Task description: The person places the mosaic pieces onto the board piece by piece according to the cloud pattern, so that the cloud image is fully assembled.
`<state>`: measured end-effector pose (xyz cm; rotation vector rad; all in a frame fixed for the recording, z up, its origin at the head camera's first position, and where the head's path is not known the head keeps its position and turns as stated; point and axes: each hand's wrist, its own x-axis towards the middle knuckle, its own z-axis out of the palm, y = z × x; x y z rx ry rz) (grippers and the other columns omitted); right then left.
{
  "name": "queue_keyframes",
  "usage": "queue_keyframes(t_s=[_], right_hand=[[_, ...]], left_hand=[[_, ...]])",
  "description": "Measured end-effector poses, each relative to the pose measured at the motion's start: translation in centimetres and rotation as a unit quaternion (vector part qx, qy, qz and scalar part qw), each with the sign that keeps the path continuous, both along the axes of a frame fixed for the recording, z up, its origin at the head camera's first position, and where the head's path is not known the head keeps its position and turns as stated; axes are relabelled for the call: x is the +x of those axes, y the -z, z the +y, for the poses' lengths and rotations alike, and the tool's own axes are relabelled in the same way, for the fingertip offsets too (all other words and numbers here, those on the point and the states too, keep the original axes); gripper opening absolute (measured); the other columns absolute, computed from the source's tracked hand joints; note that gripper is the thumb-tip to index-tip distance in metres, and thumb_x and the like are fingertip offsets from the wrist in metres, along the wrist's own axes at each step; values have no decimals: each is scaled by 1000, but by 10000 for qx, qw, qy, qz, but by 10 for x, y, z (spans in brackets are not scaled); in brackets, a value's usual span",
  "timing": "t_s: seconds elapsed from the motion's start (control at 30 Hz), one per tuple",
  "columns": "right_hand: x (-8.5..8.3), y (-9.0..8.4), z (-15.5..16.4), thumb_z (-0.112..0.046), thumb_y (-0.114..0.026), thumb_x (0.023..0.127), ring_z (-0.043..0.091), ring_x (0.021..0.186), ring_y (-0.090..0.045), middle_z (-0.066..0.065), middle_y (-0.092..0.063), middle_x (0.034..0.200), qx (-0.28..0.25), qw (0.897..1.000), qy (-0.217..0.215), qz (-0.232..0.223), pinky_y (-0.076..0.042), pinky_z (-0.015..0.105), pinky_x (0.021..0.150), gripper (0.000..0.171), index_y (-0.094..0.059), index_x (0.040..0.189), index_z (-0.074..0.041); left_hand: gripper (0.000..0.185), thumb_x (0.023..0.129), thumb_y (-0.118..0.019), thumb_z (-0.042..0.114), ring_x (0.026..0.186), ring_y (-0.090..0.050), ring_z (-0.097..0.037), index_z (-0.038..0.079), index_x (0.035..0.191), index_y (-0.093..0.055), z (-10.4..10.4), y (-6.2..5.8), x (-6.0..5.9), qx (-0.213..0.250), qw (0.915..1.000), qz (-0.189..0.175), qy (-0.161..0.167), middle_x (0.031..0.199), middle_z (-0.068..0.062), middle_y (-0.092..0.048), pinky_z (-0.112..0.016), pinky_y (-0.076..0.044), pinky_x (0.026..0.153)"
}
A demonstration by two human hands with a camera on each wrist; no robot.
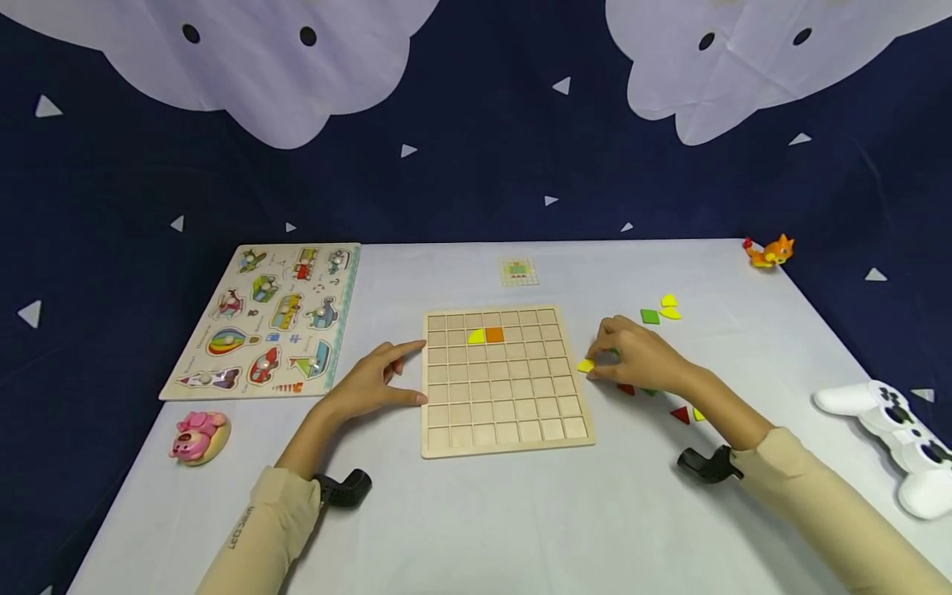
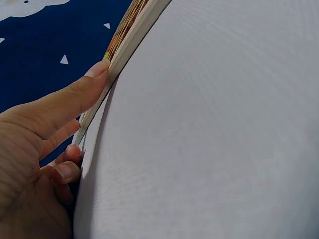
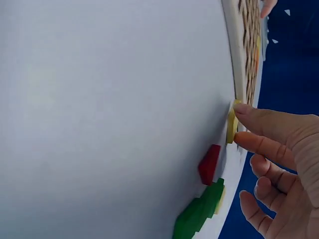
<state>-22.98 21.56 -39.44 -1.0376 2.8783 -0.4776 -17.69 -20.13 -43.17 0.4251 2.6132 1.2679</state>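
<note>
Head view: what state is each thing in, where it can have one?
Board: flat, two cells filled, others bare
Orange square: in a cell
Quarter circle: in the cell left of it
Yellow piece: pinched, off the board
Right hand: pinching that piece
Left hand: touching the board's edge
Controller: face up, power unclear

Remote notes, on lettering: no word, number or brand that I can read for certain. Dark letters run lengthwise along the left sleeve (image 1: 247, 529), head view; I can't settle the word. Tiny captions sit beside the pictures on the puzzle board (image 1: 260, 322), too small for me. Button marks on the game controller (image 1: 909, 448): likewise illegible.
</note>
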Motion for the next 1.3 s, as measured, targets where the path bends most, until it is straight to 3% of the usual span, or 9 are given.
queue_keyframes(t_s=[0.27,0.77,1.03,1.3], right_hand=[[0,6,1,-17,-84,78,15,85,-50,0,-58,88,10,9997,-63,233,-45,34,73,17,-78,91,-8],[-8,3,-1,-19,-83,74,16,88,-51,0,-58,91,-81,9997,-81,219,-47,34,73,17,-76,88,-11],[-13,-1,-28,-16,-81,74,15,90,-51,0,-57,90,-385,9983,-346,274,-48,36,75,16,-76,88,-10],[-18,-5,-66,-21,-82,75,13,88,-47,-1,-55,92,-329,9975,-603,156,-45,33,74,19,-76,88,-10]], left_hand=[[88,74,-88,27,81,-37,-19,12,149,-46,0,0,0,24,10000,-44,-33,91,-5,-40,-31,-34,72],[89,73,-89,27,82,-38,-19,11,149,-46,0,1,-1,63,10000,-16,-34,91,-5,-40,-31,-34,72],[89,74,-89,26,83,-37,-19,11,150,-45,-1,1,0,60,9999,-104,-50,91,-5,-39,-32,-34,73],[87,74,-88,27,82,-38,-19,12,149,-46,1,0,0,42,10000,-30,-46,91,-5,-40,-31,-34,73]])
